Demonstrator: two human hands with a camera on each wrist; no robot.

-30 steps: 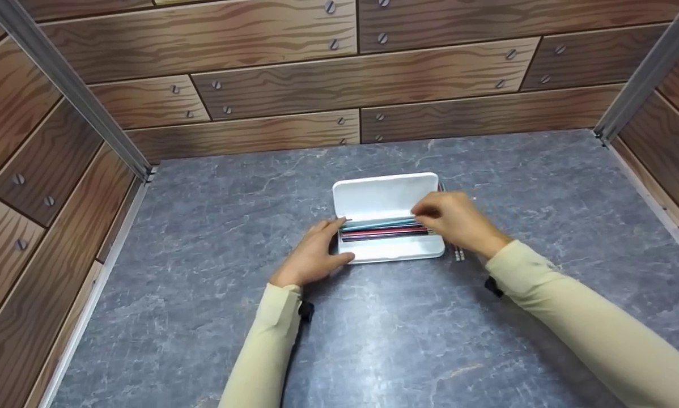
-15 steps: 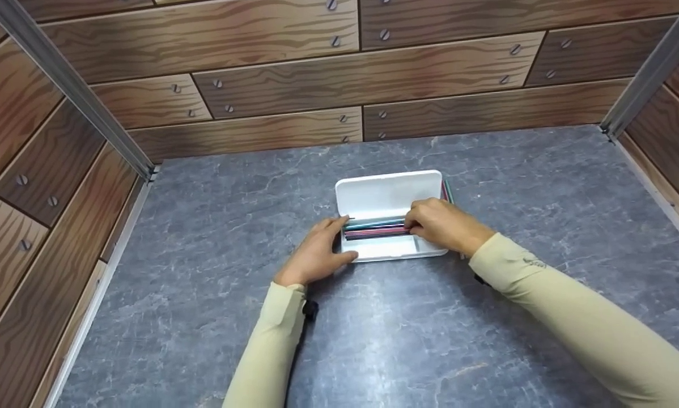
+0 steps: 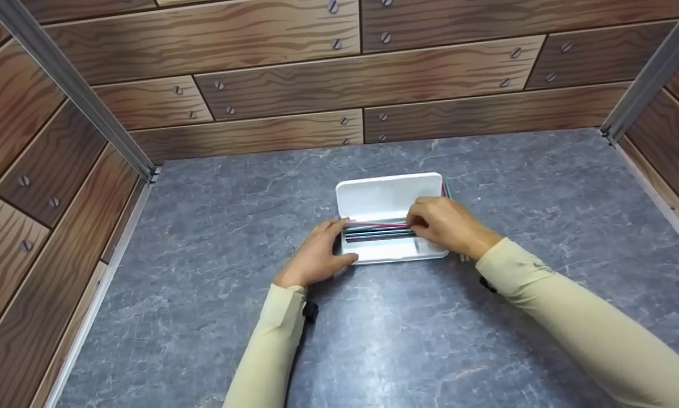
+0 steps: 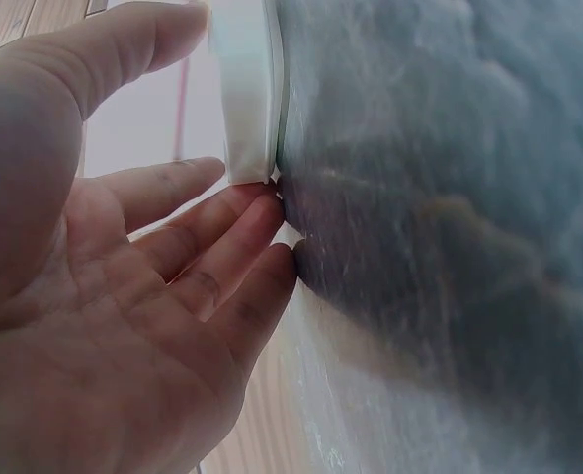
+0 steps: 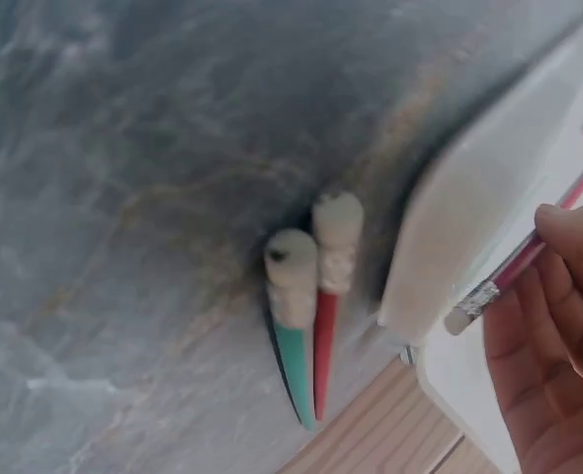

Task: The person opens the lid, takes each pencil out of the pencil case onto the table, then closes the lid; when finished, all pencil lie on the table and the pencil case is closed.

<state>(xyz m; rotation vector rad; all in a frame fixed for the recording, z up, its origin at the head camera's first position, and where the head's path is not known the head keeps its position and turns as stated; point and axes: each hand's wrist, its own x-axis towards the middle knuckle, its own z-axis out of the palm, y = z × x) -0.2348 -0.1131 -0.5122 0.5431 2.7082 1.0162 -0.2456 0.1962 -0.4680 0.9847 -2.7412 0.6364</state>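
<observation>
A white pencil case (image 3: 389, 197) lies on the table with its lid raised at the back. Several dark and teal pencils (image 3: 376, 233) lie lengthwise inside it. My left hand (image 3: 311, 260) rests at the case's left end, thumb at the front corner and relaxed fingers along the end and back corner. Over the case's right part, my right hand (image 3: 446, 222) pinches a red pencil (image 5: 519, 263) near its eraser end. This pencil stretches left above the others, its far end near my left fingertips. The right hand hides the case's right end in the head view.
Just right of the case, a green pencil (image 5: 292, 351) and a red-shafted one (image 5: 325, 341) lie side by side on the grey marbled table (image 3: 249, 198). Wood-patterned walls (image 3: 283, 90) enclose the back and both sides.
My right hand has dipped into the case and come slightly up, now with the red pencil lifted above the other pencils. The left hand stays at the left end.
</observation>
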